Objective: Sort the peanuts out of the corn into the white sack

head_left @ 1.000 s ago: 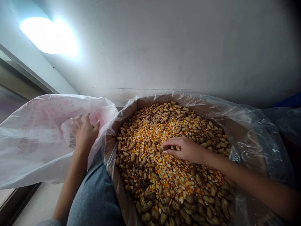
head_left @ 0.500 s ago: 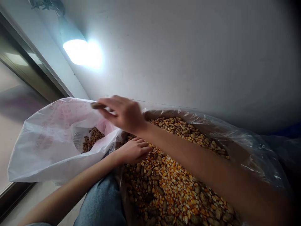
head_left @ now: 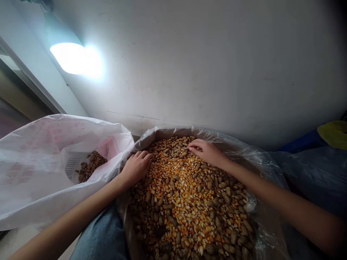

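A mix of yellow corn kernels (head_left: 187,202) and unshelled peanuts (head_left: 225,196) fills a large container lined with clear plastic (head_left: 271,231). My left hand (head_left: 137,166) rests at the left side of the mix, its fingers curled down and their tips hidden. Toward the back, among peanuts, my right hand (head_left: 207,153) has thumb and fingertips brought together in a pinch. Whatever lies between those fingertips is too small to make out.
To the left stands an open white plastic sack (head_left: 32,173) with red print, holding reddish-brown peanuts (head_left: 92,166). A bright lamp (head_left: 73,57) hangs against the pale wall (head_left: 189,65). Something yellow (head_left: 334,133) lies at the far right.
My right hand has moved right, from above the white sack, where it held a peanut, back to the mix. My left hand has shifted to the mix's left edge. The view has turned right.
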`<state>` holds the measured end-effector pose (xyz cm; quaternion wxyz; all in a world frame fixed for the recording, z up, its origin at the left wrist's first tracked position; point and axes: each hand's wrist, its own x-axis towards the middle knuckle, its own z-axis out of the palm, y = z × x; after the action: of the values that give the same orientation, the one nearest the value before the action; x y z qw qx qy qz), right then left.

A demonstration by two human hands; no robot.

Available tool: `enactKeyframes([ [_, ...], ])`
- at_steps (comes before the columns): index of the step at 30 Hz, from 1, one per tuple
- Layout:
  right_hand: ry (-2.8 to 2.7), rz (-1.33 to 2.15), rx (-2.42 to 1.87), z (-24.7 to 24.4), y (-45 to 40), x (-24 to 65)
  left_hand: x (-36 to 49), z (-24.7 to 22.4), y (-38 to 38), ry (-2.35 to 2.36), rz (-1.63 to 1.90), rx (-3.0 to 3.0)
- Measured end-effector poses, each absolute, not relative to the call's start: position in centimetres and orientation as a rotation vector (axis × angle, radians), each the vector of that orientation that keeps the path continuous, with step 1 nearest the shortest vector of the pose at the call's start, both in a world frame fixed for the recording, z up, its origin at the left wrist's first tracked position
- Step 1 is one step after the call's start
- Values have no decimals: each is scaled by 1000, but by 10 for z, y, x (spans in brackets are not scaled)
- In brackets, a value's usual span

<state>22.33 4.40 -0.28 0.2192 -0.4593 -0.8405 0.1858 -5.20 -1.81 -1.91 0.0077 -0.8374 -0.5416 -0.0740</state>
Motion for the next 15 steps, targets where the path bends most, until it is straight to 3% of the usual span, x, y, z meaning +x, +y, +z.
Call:
enactKeyframes([
  [5, -1873, 304, -1554, -28, 48, 294, -20, -21, 25, -1800, -258, -2654],
  [15, -2411, 162, -1254, -30, 30, 261, 19, -26, 51, -1819, -267, -2569],
])
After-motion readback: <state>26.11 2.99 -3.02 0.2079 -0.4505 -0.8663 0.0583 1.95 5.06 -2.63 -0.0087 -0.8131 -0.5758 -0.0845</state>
